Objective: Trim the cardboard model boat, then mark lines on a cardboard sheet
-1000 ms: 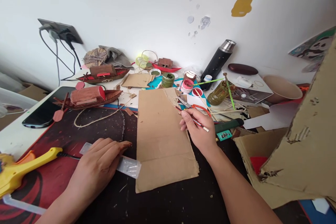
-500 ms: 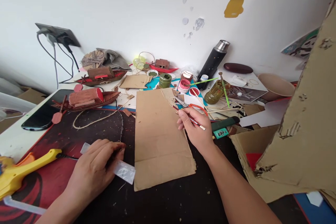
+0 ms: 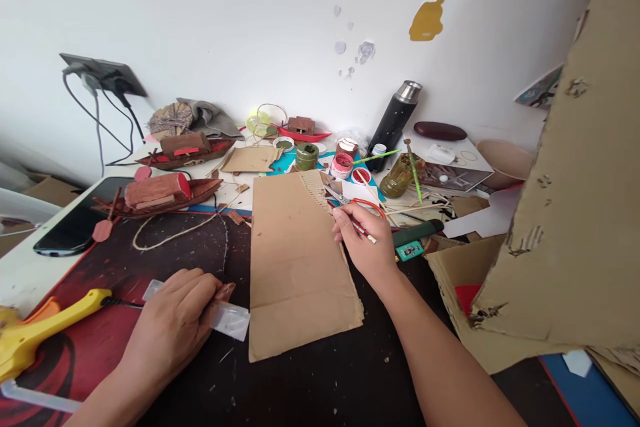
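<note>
My left hand [image 3: 173, 320] is closed around a clear plastic ruler [image 3: 233, 321], whose end reaches the left edge of a cardboard sheet [image 3: 300, 267]. A small brown piece [image 3: 226, 291] shows at its fingertips. In my right hand [image 3: 367, 240] a pencil [image 3: 364, 232] is pinched, its front end by the sheet's upper right edge. That corner of the sheet has its surface torn off, baring the ridges. Just beyond the right hand lie orange-handled scissors [image 3: 367, 203], partly covered by the hand.
Painted model boats [image 3: 160, 192] stand at the left behind a loop of twine [image 3: 170, 240]. A yellow glue gun [image 3: 55, 330] lies at the left edge. Paint jars [image 3: 307, 157], a black flask [image 3: 395, 117] and a brush jar [image 3: 397, 177] fill the back. Large cardboard [image 3: 555, 213] rises at the right.
My view has turned slightly to the right, so everything sits a little further left. Both hands keep their holds, with almost no movement over the table.
</note>
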